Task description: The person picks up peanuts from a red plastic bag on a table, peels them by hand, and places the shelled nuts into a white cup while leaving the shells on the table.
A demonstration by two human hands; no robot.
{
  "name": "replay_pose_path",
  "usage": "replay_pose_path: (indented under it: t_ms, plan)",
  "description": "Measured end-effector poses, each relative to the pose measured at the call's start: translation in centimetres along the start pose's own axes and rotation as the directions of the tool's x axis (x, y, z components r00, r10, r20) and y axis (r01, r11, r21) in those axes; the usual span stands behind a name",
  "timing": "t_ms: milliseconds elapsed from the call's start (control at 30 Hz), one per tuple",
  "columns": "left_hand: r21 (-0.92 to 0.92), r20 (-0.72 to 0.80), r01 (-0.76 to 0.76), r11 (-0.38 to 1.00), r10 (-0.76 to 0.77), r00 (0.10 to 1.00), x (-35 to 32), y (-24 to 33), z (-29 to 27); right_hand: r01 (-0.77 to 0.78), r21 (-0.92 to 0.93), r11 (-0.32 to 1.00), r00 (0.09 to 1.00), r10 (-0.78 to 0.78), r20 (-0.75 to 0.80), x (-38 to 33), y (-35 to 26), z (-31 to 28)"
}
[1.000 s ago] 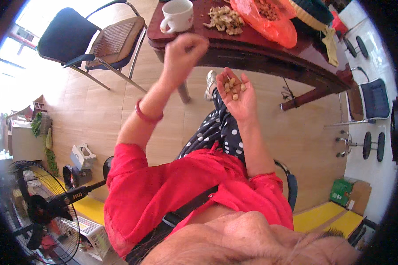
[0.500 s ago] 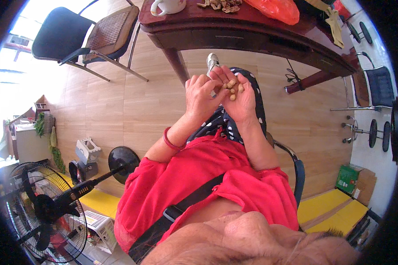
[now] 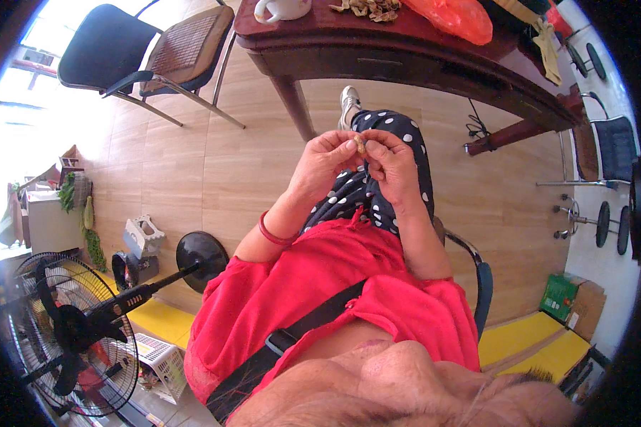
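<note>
A small brown nut (image 3: 361, 146) is held up over the lap, in front of the dark wooden table (image 3: 406, 50). It is pinched between the fingertips of the left hand (image 3: 325, 167) and the right hand (image 3: 392, 165), and the two hands are touching each other there. The fingers of both hands are curled in tight around the nut, so only a little bit of it can be seen. Whether anything else is kept inside the right hand cannot be told. A red bracelet (image 3: 273, 233) is worn on the left wrist. On the table, well apart from the hands, a white cup (image 3: 281, 8), a pile of shells (image 3: 370, 8) and an orange bag (image 3: 459, 18) are seen. A black chair (image 3: 146, 53) is placed by the table, and a black fan (image 3: 71, 334) is seen low on the left.
</note>
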State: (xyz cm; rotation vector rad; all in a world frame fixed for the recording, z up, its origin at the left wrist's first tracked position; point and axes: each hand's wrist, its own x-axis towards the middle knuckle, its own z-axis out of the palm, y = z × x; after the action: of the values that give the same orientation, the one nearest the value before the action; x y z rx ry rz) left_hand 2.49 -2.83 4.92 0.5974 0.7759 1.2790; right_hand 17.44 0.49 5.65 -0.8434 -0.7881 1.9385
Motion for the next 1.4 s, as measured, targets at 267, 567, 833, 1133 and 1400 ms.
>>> replay_pose_path:
  t_ms: [267, 567, 833, 1133, 1400]
  plan:
    - [-0.023, -0.006, -0.032, 0.999, 0.032, 0.999, 0.0, 0.0, 0.1, 0.097, -0.263, 0.96, 0.995, -0.097, 0.012, -0.8, -0.3, 0.3]
    - [-0.147, 0.06, -0.014, 0.989, 0.023, 0.998, 0.0, -0.3, -0.1, 0.253, -0.404, 0.879, 0.966, -0.255, 0.051, -0.9, -0.2, 0.7]
    - [-0.201, 0.136, 0.023, 0.979, 0.005, 0.991, 0.5, -1.2, -1.0, 0.286, -0.53, 0.798, 0.954, -0.29, 0.078, -1.0, 0.0, 0.3]
    - [-0.168, 0.068, 0.05, 0.985, -0.039, 0.997, -0.5, -1.4, -0.6, 0.359, -0.697, 0.621, 0.911, -0.395, 0.117, -0.7, 0.1, 0.3]
    - [-0.044, -0.001, -0.03, 0.999, 0.03, 1.0, 0.3, -1.7, -1.3, 0.291, -0.631, 0.719, 0.944, -0.325, 0.064, -0.1, 0.7, 0.1]
